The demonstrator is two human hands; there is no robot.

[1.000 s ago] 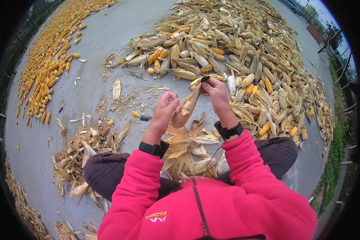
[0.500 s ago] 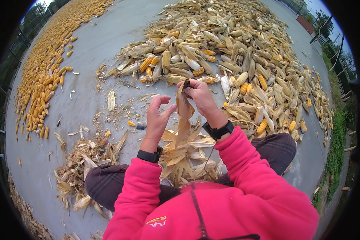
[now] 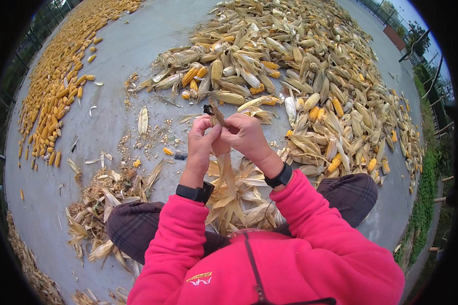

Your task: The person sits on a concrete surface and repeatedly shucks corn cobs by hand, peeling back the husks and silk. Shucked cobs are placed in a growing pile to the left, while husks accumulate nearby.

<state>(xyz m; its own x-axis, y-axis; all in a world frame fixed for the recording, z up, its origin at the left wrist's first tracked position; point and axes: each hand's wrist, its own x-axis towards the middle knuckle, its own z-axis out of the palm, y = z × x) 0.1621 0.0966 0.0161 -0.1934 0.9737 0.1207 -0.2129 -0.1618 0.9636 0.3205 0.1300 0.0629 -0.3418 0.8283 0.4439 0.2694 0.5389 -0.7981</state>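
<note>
Both hands meet in front of me on a dry corn husk [image 3: 217, 116] with a dark, blackened tip at the top. My left hand [image 3: 200, 147] pinches its left side between thumb and fingers. Close against it, my right hand [image 3: 247, 136] grips the right side with bent fingers. A long tan strip of the husk [image 3: 227, 173] hangs below the hands. Whether an ear of corn is inside cannot be seen. Beneath, between my legs, lies a heap of loose pale husks [image 3: 244, 201].
A large pile of unhusked corn [image 3: 300, 76], with some yellow ears showing, spreads ahead and to the right. Husked yellow cobs [image 3: 51, 112] cover the left side. By my left knee lies a heap of husk scraps [image 3: 99, 203]. Loose kernels [image 3: 160, 133] dot the grey floor.
My left hand has closed onto the husk, where before it was apart from it with fingers spread. My right hand has moved slightly down, and the husk's dark tip has tilted left.
</note>
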